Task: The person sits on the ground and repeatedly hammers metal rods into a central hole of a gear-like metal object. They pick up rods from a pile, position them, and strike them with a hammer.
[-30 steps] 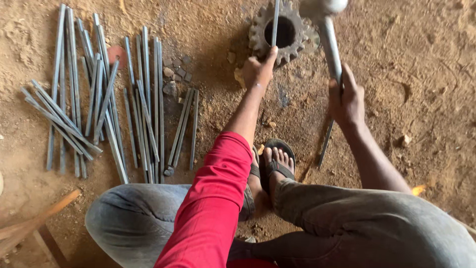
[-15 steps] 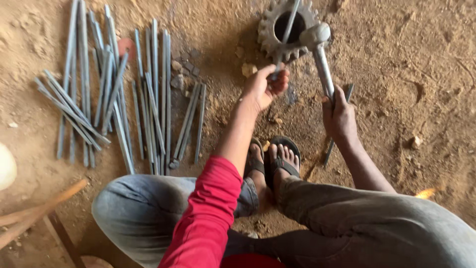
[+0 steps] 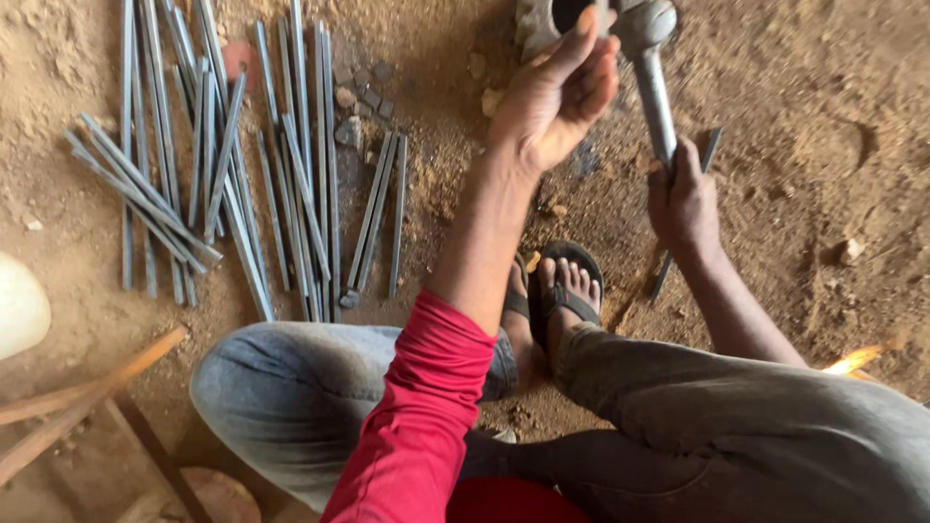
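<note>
Hammering a rod held upright on a gear wheel, on a dirt floor.

The left hand (image 3: 557,102) is closed around a thin rod (image 3: 603,15), pinching it upright over the gear (image 3: 535,21) at the top edge; the right hand (image 3: 683,199) is wrapped tight around the hammer (image 3: 649,68) handle, its head right beside the left fingers. The risk, as I judge it: the head stands so close to those fingers that a glancing blow could crush them, or the rod could kick sideways off the gear. Sandalled feet (image 3: 557,291) sit just below the work, exposed to anything that drops. Most of the gear and the rod's top are cut off by the frame, so the contact point is hidden. More rods (image 3: 242,165) lie on the floor (image 3: 823,116) to the left.
</note>
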`<state>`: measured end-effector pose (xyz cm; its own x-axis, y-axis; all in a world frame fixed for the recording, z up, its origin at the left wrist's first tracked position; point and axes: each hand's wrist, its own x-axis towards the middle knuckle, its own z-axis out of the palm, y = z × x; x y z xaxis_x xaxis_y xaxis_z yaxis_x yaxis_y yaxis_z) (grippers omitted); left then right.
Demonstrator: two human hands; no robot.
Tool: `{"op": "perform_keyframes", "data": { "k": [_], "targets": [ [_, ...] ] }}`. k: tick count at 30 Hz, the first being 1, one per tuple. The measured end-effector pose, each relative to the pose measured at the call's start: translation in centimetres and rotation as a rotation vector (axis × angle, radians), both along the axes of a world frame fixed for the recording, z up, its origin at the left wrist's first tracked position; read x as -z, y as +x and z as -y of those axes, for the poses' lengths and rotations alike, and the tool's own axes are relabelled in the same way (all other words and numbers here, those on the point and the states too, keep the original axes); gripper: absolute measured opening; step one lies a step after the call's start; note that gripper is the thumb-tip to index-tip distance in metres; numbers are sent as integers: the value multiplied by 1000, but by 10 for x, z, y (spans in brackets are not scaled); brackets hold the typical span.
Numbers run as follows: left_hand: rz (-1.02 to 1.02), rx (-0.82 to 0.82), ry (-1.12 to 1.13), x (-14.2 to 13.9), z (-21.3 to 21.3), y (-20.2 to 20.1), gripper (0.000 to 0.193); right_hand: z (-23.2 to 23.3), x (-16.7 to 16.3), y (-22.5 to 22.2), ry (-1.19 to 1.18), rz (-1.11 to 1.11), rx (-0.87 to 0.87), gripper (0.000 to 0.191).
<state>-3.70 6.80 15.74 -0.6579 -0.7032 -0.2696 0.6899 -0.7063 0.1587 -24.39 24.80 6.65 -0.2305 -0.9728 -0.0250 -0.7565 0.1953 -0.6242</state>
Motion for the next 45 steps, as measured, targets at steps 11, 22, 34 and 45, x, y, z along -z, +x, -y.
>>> {"op": "perform_keyframes", "data": {
  "k": [11,22,34,45],
  "targets": [
    [-88,-56,-108,11,-10,-14,23,-1,-4,2,0,26,-30,30],
    [-195,-134,-45,24,-14,-21,14,-1,-7,4,5,22,-40,30],
    [-227,-40,-71,10,-13,-6,14,-1,6,-1,12,-12,-38,26],
    [699,96,-117,49,-31,-7,24,6,-26,-1,84,111,93,25]
  ]
}}
